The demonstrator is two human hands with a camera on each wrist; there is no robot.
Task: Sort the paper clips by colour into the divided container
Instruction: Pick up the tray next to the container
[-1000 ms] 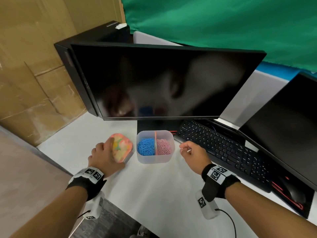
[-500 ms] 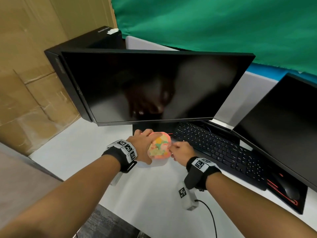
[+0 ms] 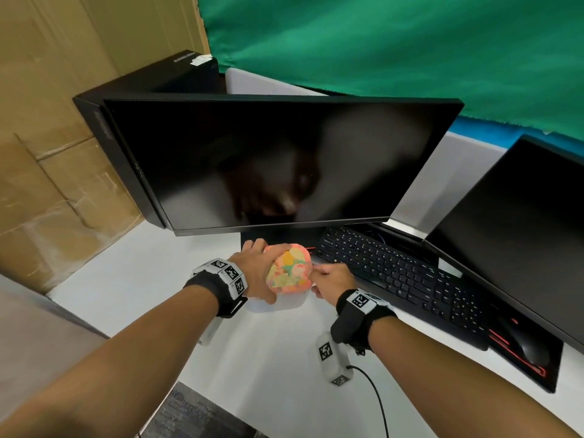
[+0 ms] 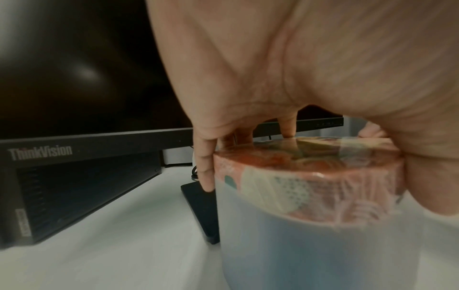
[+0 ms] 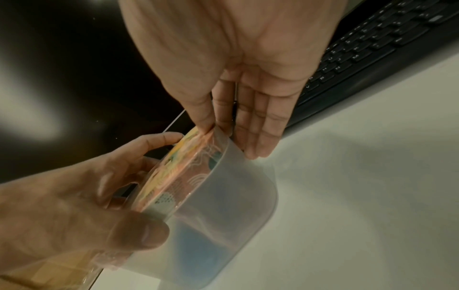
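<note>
A translucent divided container (image 3: 286, 304) stands on the white desk (image 3: 142, 279) in front of the monitor stand. My left hand (image 3: 264, 273) grips its patterned pink-and-orange lid (image 3: 289, 270) from above and holds it on the container's top, tilted. In the right wrist view the lid (image 5: 174, 172) sits partly into the rim. My right hand (image 5: 214, 127) pinches the container's far rim at the lid's edge with thumb and forefinger, its other fingers straight along the wall (image 5: 231, 196). Blue paper clips (image 5: 198, 247) show faintly through the wall; the pink ones are hidden.
A large black monitor (image 3: 284, 159) rises just behind the container, its stand base (image 4: 201, 206) beside it. To the right are a black keyboard (image 3: 395, 273), a mouse (image 3: 524, 346) and a second monitor (image 3: 521, 232). A computer tower (image 3: 151, 80) and cardboard (image 3: 47, 121) stand at left.
My left hand has picked the lid up from the desk left of the container and carried it right, onto the container. My right hand has moved in to the container's right rim.
</note>
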